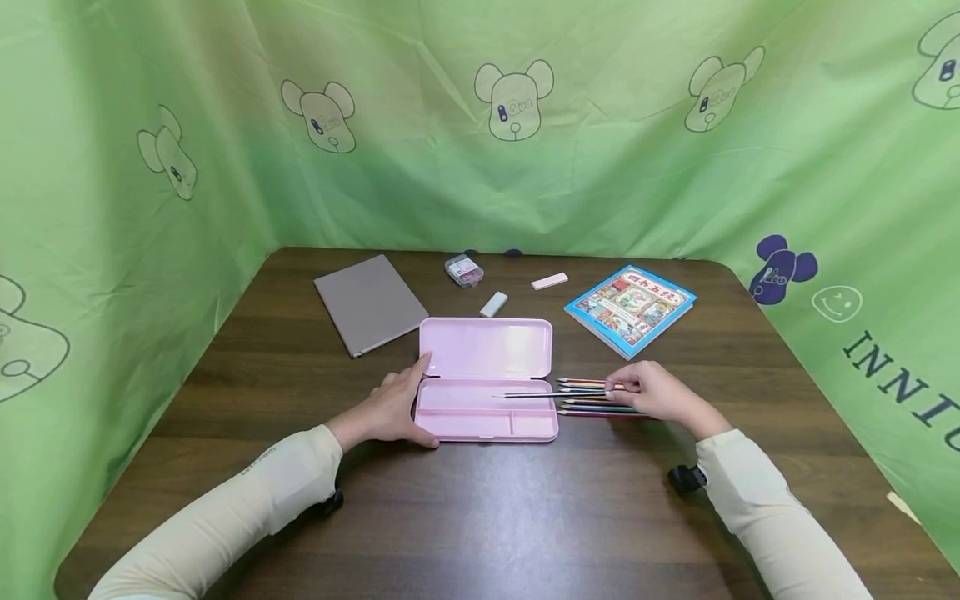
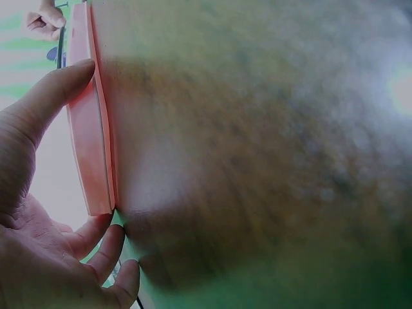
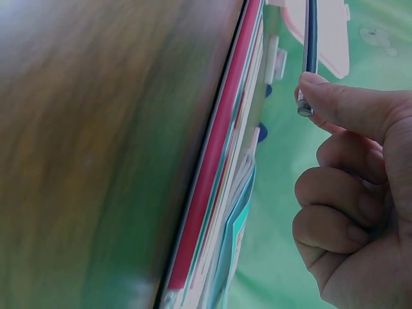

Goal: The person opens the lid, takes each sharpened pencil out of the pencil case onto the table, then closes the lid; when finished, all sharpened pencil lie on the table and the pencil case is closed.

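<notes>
An open pink pencil case (image 1: pixel 462 424) lies on the table with its lid (image 1: pixel 485 348) folded back. My left hand (image 1: pixel 391 403) holds its left end, thumb (image 2: pixel 72 80) on the front side and fingers around the end. Between thumb and index finger, my right hand (image 1: pixel 652 390) pinches a dark pencil (image 1: pixel 551 394) by its blunt end, the other fingers curled in. The pencil's sharpened tip points left, over the long back compartment. Below that hand, several colored pencils (image 1: pixel 592 413) lie side by side, right of the case, tips toward it.
Behind the case are a grey notebook (image 1: pixel 371 306), a small clear box (image 1: pixel 464 272), a white eraser (image 1: pixel 494 304) and a pale pink slim block (image 1: pixel 550 282). A blue-edged picture book (image 1: pixel 630 310) lies at the back right. Green printed cloth (image 1: pixel 420 175) hangs around the wooden table (image 1: pixel 510 517).
</notes>
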`<state>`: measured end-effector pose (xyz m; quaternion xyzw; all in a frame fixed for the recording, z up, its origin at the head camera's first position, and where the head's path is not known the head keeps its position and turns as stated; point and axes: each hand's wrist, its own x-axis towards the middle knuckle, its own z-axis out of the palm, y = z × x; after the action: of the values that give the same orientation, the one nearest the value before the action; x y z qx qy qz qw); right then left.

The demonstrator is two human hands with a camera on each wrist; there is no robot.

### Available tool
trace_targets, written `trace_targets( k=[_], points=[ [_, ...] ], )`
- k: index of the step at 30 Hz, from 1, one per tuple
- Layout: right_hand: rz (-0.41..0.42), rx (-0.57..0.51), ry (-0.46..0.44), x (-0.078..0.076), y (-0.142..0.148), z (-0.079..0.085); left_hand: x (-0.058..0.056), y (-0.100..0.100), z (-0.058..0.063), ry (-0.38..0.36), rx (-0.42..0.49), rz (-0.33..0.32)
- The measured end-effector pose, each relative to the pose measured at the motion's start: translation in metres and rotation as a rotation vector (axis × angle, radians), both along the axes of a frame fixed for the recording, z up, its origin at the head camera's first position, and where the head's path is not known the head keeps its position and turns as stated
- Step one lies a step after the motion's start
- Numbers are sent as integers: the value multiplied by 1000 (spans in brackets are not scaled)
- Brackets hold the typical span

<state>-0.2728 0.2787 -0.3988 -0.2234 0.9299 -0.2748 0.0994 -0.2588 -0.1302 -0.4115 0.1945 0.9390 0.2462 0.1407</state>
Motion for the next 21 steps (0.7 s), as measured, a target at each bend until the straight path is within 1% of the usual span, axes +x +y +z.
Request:
trace_targets(
  k=[4,8,15,21],
  points=[
    [-29,9,-23,4,7,1,0,0,0,-1,-2,3],
    [-41,7,-24,8,15,0,0,0,0,-7,1,6],
    [-52,13,11,16,30,-1,1,-1,0,-10,0,2],
    [-83,31,4,21,43,4,0,-1,0,-8,2,3]
  ],
)
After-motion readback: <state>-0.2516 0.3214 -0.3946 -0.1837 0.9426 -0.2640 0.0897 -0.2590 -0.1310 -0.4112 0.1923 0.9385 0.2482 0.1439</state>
